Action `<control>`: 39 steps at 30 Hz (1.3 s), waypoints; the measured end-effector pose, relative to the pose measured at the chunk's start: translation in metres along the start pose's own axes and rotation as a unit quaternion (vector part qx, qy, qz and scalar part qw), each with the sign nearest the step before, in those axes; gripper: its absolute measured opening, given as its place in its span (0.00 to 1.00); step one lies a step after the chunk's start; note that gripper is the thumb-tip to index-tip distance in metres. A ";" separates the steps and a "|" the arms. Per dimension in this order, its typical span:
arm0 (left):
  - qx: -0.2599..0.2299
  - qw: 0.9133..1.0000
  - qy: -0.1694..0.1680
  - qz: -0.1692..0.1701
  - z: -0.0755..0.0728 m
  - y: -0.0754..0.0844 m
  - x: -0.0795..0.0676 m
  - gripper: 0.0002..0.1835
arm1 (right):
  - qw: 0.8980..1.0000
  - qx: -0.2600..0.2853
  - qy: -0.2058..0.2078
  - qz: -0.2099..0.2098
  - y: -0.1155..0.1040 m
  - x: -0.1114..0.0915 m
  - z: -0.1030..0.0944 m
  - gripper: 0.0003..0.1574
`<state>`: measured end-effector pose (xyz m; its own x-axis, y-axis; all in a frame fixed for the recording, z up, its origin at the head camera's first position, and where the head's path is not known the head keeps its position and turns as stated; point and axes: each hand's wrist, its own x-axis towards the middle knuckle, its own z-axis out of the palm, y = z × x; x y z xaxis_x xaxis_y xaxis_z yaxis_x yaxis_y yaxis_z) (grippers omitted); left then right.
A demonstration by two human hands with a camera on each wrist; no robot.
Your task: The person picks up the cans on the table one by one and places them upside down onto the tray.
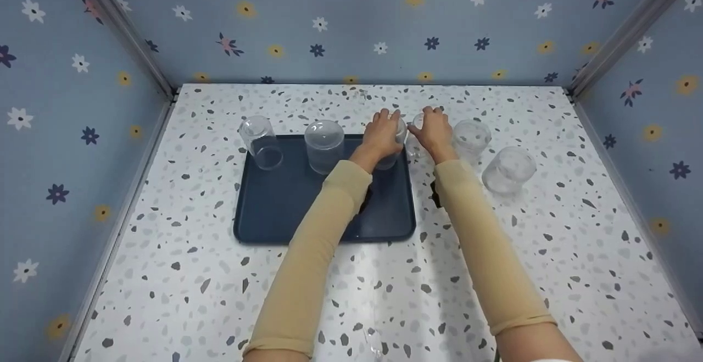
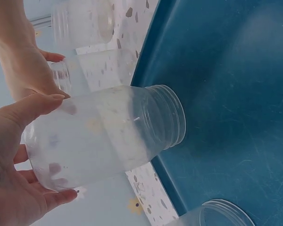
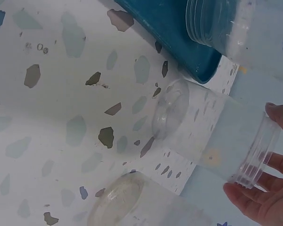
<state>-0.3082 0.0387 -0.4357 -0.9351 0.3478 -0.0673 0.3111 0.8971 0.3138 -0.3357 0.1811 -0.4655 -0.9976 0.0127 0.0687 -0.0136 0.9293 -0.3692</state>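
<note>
A clear plastic jar [image 2: 101, 136] stands upside down at the tray's right far corner, its threaded mouth against the blue tray [image 1: 324, 213]. My left hand [image 1: 380, 135] grips this jar near its base, thumb on one side and fingers on the other. Just right of the tray, a second clear jar [image 3: 210, 127] stands upright on the table. Around its threaded rim my right hand [image 1: 435, 133] has its thumb and fingers. Two more clear jars, one in the middle [image 1: 324, 150] and one at the left [image 1: 263, 145], stand along the tray's far side.
Right of my right hand stand two further clear jars, one farther back [image 1: 472, 135] and one nearer [image 1: 509, 170]. The speckled table [image 1: 181, 296] is bordered by flowered panels [image 1: 351, 27] at the back and both sides.
</note>
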 end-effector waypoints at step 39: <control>-0.050 0.996 0.068 0.031 -0.026 0.002 -0.033 0.45 | 0.977 0.136 0.147 -0.068 0.003 -0.008 -0.036 0.37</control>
<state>-0.2815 0.0219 -0.4088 -0.9310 0.3557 0.0820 0.3571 0.8408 0.4069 -0.3251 0.1971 -0.4338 -0.9234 0.0388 0.3819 -0.2016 0.7975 -0.5687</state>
